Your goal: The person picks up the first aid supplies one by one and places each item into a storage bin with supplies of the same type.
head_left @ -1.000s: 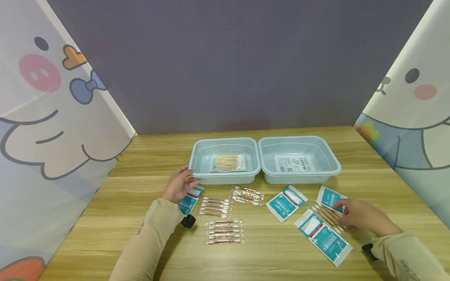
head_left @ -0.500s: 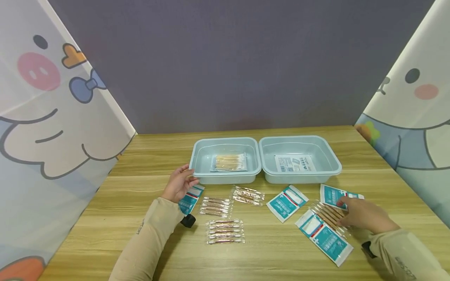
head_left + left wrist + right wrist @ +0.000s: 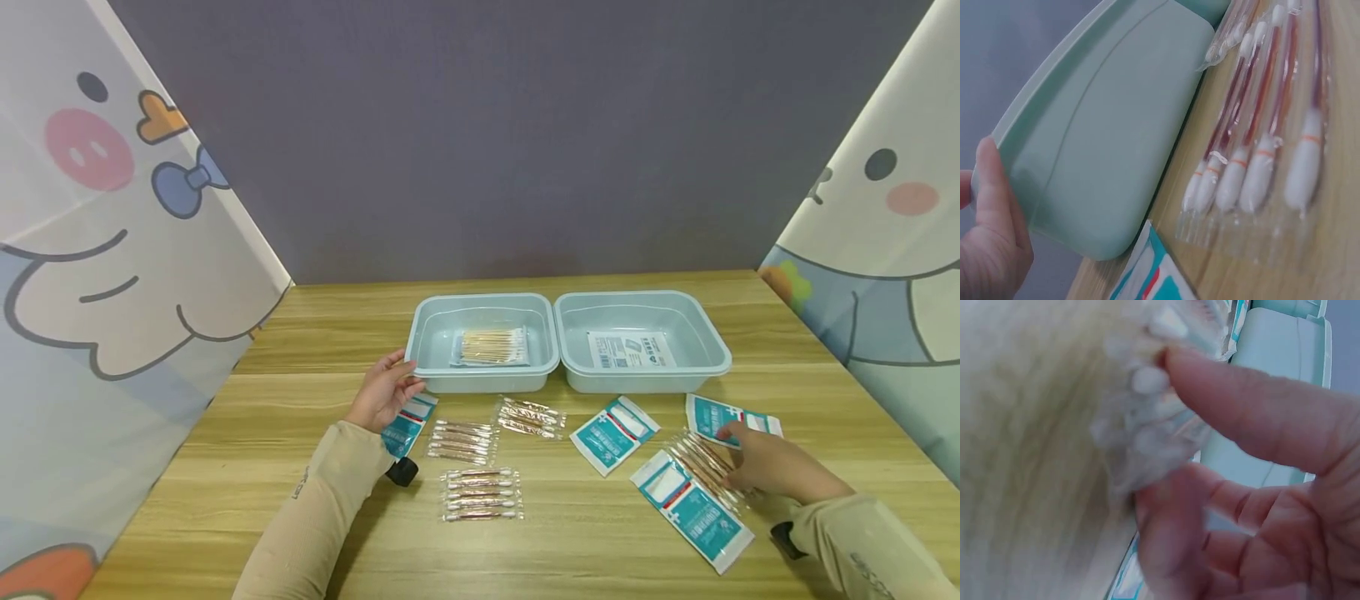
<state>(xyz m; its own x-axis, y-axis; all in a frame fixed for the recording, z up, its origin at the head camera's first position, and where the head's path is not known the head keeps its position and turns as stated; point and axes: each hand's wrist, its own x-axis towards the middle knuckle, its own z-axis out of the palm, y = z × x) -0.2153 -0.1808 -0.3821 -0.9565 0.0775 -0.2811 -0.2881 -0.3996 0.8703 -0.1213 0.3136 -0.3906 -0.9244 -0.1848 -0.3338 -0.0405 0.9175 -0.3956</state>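
My left hand (image 3: 382, 393) grips the near left corner of the left pale blue plastic bin (image 3: 480, 383); in the left wrist view its fingers (image 3: 997, 194) lie against the bin's outer wall. A clear pack of cotton swabs with wooden sticks (image 3: 491, 346) lies inside. At the right, my right hand (image 3: 780, 467) pinches the end of a clear packet of brown-stemmed swabs (image 3: 703, 467). The right wrist view shows white swab tips in the film (image 3: 1150, 380) between thumb and fingers, blurred. Teal-and-white dressing packets lie above (image 3: 716, 417) and below (image 3: 701, 517) it.
The right bin (image 3: 645, 381) touches the left one and holds a white printed packet (image 3: 630, 350). Several brown-stemmed swab packets (image 3: 482, 494) lie front centre. One dressing packet (image 3: 615, 435) sits before the right bin, another (image 3: 408, 425) beside my left hand. A grey wall (image 3: 525, 142) stands behind.
The upper right dressing packet has shifted and turned, and more of it shows beyond my right hand. The swab packet in that hand has tilted slightly. My left hand stays in place.
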